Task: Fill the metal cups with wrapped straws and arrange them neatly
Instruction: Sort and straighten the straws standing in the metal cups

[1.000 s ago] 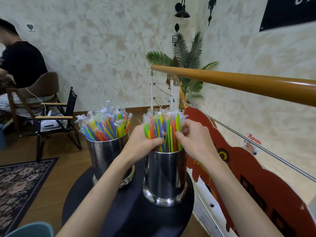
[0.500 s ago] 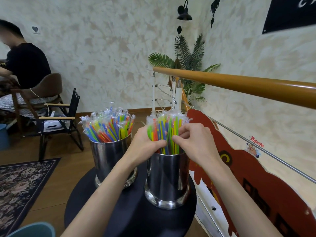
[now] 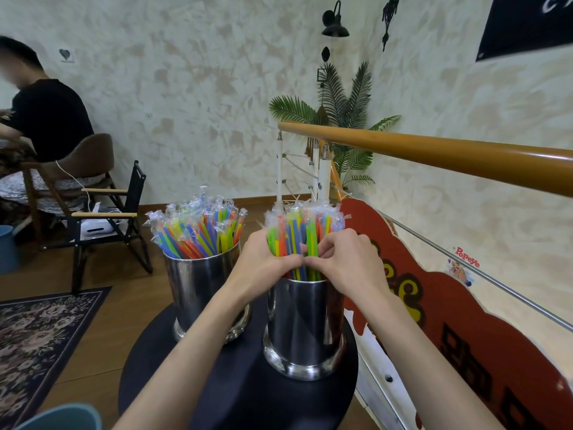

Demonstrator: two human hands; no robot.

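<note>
Just right of the frame's centre, both hands close round one bundle of wrapped straws (image 3: 305, 235) standing upright in the nearer metal cup (image 3: 305, 324), tips pointing up. The left hand (image 3: 263, 262) wraps it from the left, the right hand (image 3: 347, 262) from the right, fingertips meeting in front. A second cup (image 3: 198, 290), left of it, holds straws (image 3: 198, 231) fanned and leaning left. Both cups sit on a round dark table (image 3: 248, 392), the nearer one close to its right edge, beside a red panel (image 3: 465, 321).
</note>
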